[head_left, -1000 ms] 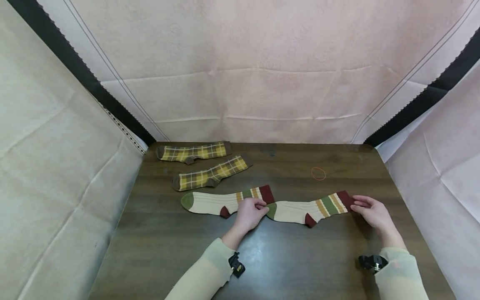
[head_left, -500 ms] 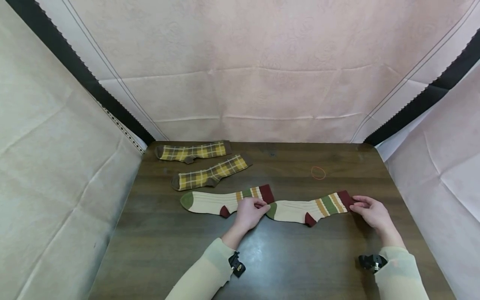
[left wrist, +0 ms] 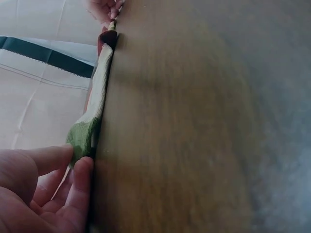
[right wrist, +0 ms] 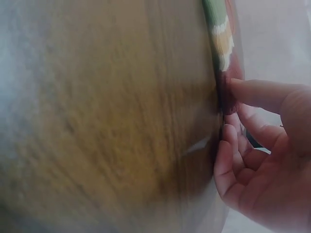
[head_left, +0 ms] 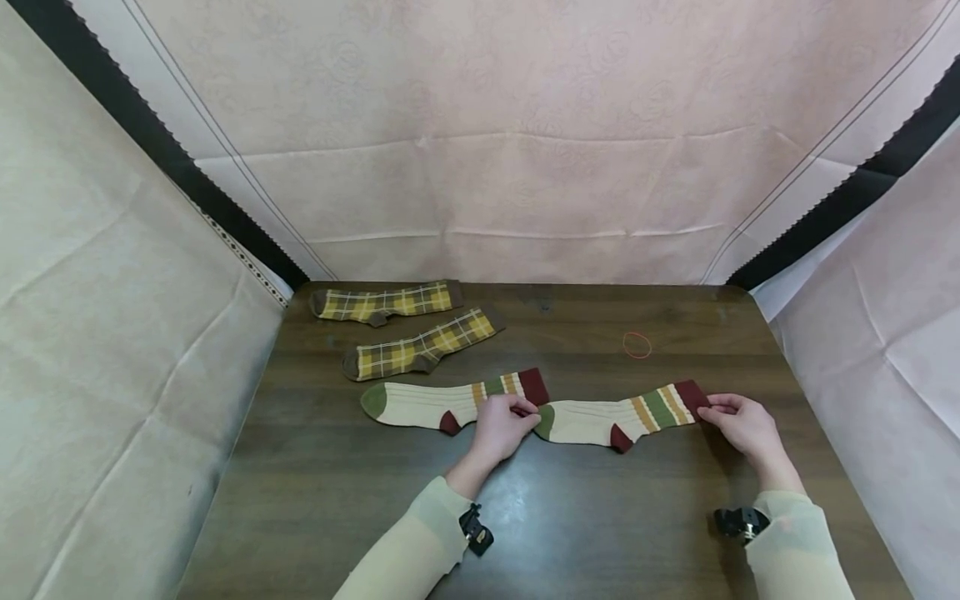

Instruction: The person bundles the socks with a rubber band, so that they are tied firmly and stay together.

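A cream sock with a green toe, maroon heel and striped cuff lies stretched between my hands on the table. My left hand pinches its green toe between thumb and fingers. At the other end, the maroon cuff is pinched by my right hand. A matching cream sock lies flat to the left; my left hand overlaps part of its striped leg in the head view.
Two yellow plaid socks, one upper and one lower, lie at the back left. An orange rubber band sits at the back right. Pale fabric walls surround the brown wooden table on three sides.
Both hands keep their hold on the ends of the cream sock. The right hand has shifted very slightly; the socks lie practically where they were.
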Tool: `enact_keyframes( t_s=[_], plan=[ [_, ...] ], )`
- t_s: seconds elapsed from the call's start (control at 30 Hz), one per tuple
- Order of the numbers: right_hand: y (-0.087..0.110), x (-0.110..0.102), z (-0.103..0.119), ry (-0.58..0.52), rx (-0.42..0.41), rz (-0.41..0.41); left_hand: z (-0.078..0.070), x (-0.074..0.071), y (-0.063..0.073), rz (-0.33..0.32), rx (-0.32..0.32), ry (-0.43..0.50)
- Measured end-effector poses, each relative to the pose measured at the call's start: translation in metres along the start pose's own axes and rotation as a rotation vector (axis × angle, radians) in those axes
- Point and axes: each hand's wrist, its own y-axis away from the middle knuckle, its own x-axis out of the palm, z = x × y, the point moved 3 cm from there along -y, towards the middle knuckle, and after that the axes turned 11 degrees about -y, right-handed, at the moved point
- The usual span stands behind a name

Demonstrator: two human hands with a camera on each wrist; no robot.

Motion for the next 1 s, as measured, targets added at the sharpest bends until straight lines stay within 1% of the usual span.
enact_keyframes(
  t_s=[0.1, 0.27, 0.33, 0.53, 0.67, 0.87, 1.0],
  plan=[
    [0.0007, -0.0007, -0.0005, -0.021, 0.004, 0.002, 0.0012, 0.0016, -0.0006, 0.004, -0.016, 0.022],
    [0.0007, -0.0035, -0.0017, -0.078, 0.005, 0.034, 0.0016, 0.0031, -0.0017, -0.001, -0.037, 0.061],
    [0.0007, -0.0046, -0.0031, -0.098, 0.027, 0.061, 0.0015, 0.0038, -0.0023, 0.004, -0.04, 0.066],
    [0.0017, -0.0083, -0.0066, -0.126, 0.138, 0.151, 0.0001, 0.0038, -0.0014, 0.059, -0.058, 0.048],
    [0.0023, -0.0095, -0.0061, -0.148, 0.166, 0.162, -0.0001, 0.0025, -0.0008, 0.071, -0.054, 0.035],
    [0.0029, -0.0081, -0.0062, -0.177, 0.125, 0.133, -0.0014, 0.0019, -0.0002, 0.08, -0.061, 0.031],
    [0.0019, -0.0071, -0.0068, -0.195, 0.077, 0.115, -0.0022, 0.0012, 0.0003, 0.088, -0.084, 0.049]
  ],
)
